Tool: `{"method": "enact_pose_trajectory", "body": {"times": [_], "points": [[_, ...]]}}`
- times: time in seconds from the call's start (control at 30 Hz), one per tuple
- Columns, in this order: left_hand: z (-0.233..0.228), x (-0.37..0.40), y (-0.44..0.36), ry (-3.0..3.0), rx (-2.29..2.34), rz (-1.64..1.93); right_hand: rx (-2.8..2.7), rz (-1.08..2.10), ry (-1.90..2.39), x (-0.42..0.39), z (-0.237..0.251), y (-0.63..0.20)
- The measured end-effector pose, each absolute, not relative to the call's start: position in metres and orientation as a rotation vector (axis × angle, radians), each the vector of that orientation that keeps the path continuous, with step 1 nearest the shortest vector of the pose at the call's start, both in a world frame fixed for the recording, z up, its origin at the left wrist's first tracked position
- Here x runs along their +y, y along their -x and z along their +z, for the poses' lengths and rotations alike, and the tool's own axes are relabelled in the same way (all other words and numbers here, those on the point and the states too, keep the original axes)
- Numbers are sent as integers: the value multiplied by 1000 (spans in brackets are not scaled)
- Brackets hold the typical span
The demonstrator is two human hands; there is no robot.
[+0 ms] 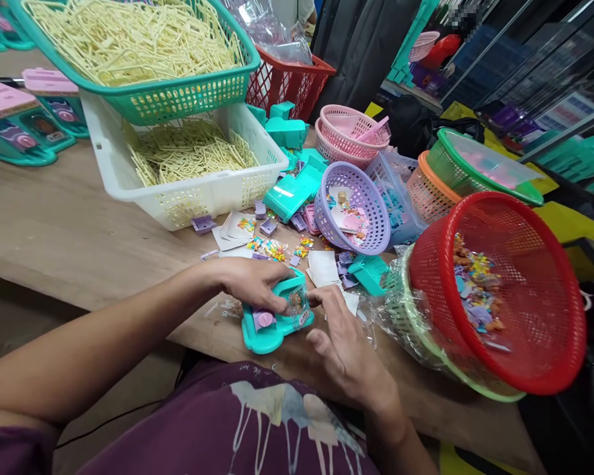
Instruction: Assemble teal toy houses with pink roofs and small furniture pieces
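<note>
- The lilac round perforated plastic basket (376, 214) stands tilted on the brown wooden table (69, 204), loose small pieces inside.
- Nearer the person than that basket, and to its left, is a turquoise moulded plastic case (283, 326) bearing a lilac block with a pink disc (264, 320) and a clear plastic window (298, 303).
- The case's lobed edge faces the person's body, rising slightly to the right; its opposite end points away, leaning toward the basket. Its long axis is hard to judge, since fingers cover the upper left part.
- The left hand (250, 280) is clamped on the case, thumb across its face; the other fingers are largely hidden.
- The right hand (344, 340), nearer the person than the basket, has thumb and fingers apart, the foremost fingertip at the window's right edge; whether it presses cannot be told.
- Behind the window a small brown shape shows, too small to make out, and the label beneath is unreadable.
- Between case and basket lie white flat cards (323, 269), partly overlapped by the right hand.
</note>
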State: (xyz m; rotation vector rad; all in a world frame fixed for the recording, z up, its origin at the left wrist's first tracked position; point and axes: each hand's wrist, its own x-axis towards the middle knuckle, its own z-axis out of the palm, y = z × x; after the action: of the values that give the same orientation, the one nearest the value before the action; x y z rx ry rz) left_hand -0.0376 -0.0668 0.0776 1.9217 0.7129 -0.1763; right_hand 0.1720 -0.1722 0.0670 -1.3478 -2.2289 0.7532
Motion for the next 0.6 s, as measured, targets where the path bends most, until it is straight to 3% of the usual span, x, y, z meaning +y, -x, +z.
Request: {"method": "enact_pose_trajectory", "body": {"times": [0.4, 0.6], "points": [[85, -72, 29, -1884, 756, -221, -2009, 840, 1321, -154, 39, -181], [84, -72, 27, -1903, 806, -201, -2143, 504, 1256, -161, 49, -180]]}}
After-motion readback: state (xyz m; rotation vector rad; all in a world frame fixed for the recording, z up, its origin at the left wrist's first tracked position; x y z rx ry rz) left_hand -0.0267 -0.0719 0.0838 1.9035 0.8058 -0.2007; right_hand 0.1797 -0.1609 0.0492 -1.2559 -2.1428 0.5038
